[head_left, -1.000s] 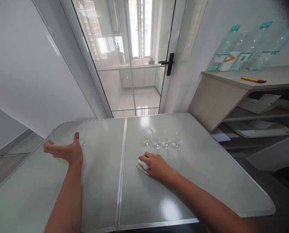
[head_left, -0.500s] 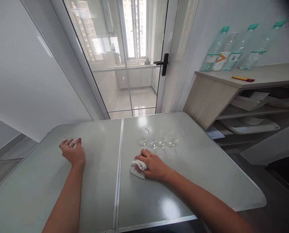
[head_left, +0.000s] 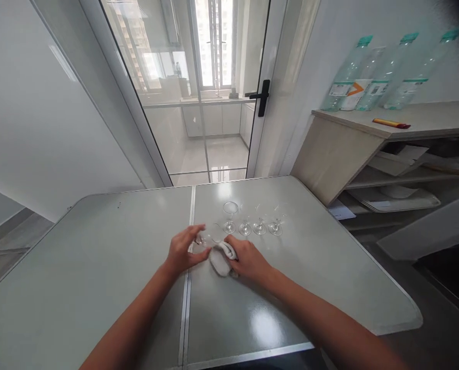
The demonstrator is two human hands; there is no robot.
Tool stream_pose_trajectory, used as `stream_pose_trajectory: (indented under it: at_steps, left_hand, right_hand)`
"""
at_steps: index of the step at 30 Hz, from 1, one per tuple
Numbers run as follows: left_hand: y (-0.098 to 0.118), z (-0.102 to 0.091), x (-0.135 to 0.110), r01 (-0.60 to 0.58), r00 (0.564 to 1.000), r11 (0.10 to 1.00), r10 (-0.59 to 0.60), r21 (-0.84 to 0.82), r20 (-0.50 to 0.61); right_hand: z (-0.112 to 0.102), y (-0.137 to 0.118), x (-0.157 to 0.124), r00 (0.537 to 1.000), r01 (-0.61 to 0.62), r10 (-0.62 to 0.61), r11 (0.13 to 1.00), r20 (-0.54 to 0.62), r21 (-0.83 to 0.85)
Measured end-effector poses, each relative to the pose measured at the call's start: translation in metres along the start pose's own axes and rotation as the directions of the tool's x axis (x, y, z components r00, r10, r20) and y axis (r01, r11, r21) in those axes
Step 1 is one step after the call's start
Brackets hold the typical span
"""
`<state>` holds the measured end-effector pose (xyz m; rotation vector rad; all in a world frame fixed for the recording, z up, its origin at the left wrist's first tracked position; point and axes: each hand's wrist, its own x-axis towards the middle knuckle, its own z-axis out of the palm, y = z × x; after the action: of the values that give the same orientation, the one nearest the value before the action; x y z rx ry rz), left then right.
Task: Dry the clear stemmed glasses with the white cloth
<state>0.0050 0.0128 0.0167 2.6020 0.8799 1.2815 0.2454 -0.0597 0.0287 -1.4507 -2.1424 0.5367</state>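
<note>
My left hand (head_left: 184,249) is closed round a clear stemmed glass (head_left: 207,236), held just above the grey table (head_left: 98,267) near its middle seam. Right beside it my right hand (head_left: 248,259) grips a crumpled white cloth (head_left: 221,258), and the cloth touches the glass. Just behind my hands a row of several clear stemmed glasses (head_left: 252,221) stands upright on the table's right half.
A wooden shelf unit (head_left: 341,154) stands to the right, with three plastic water bottles (head_left: 383,72) and a yellow-and-red pen (head_left: 391,123) on top. A glass door with a black handle (head_left: 263,97) lies beyond the table's far edge.
My left hand closed on the glass at the table's left side and carried it right to the middle. My right hand lifted the cloth slightly to meet it.
</note>
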Motion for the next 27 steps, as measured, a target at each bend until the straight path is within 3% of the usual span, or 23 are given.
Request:
stream_pose_trajectory:
  at_steps: [2,5,7,9,12,16,18,21,23,25,27]
  left_hand:
    - [0.004,0.002,0.0,-0.112,0.992,0.994,0.112,0.001,0.051]
    - [0.004,0.0,0.0,-0.167,0.986,0.986,0.166,0.027,0.031]
    - [0.005,0.0,0.0,-0.205,0.978,0.976,0.202,0.072,0.048]
    - [0.007,0.002,-0.001,-0.245,0.967,0.963,0.235,0.113,0.095]
    - [0.011,0.009,-0.002,-0.26,0.962,0.95,0.239,0.172,0.135]
    - [0.011,0.011,-0.004,-0.225,0.973,0.951,0.208,0.213,0.102]
    - [0.01,0.009,-0.005,-0.267,0.962,0.94,0.246,0.214,0.117]
    - [0.011,0.008,-0.007,-0.343,0.933,0.919,0.309,0.196,0.185]
    - [0.014,0.009,-0.008,-0.341,0.929,0.927,0.308,0.157,0.204]
    - [0.017,0.01,-0.006,-0.251,0.952,0.965,0.232,0.073,0.2]
    - [0.022,0.009,-0.002,-0.05,0.97,0.996,0.066,-0.074,0.232]
  right_hand:
    - [-0.005,-0.003,-0.003,0.977,0.043,-0.065,0.993,-0.205,-0.11]
    - [-0.013,-0.006,-0.006,0.861,0.059,-0.165,0.972,-0.481,-0.228]
    - [-0.015,-0.008,-0.006,0.783,0.053,-0.177,0.974,-0.597,-0.219]
    - [-0.012,-0.01,-0.006,0.765,0.084,-0.174,0.982,-0.621,-0.172]
    - [-0.002,-0.012,-0.005,0.838,0.137,-0.116,0.991,-0.532,0.0]
    - [0.001,-0.012,-0.005,0.945,0.056,0.059,0.94,-0.32,0.337]
    - [-0.005,-0.012,-0.004,0.981,0.016,0.077,0.882,-0.178,0.471]
    - [-0.015,-0.012,-0.003,1.0,-0.022,0.022,0.806,0.008,0.591]
    - [-0.019,-0.013,-0.003,0.997,-0.034,-0.011,0.79,0.07,0.612]
    - [-0.021,-0.012,-0.002,0.997,-0.018,-0.031,0.799,0.07,0.602]
    - [-0.022,-0.008,-0.001,0.998,0.027,-0.055,0.819,0.032,0.574]
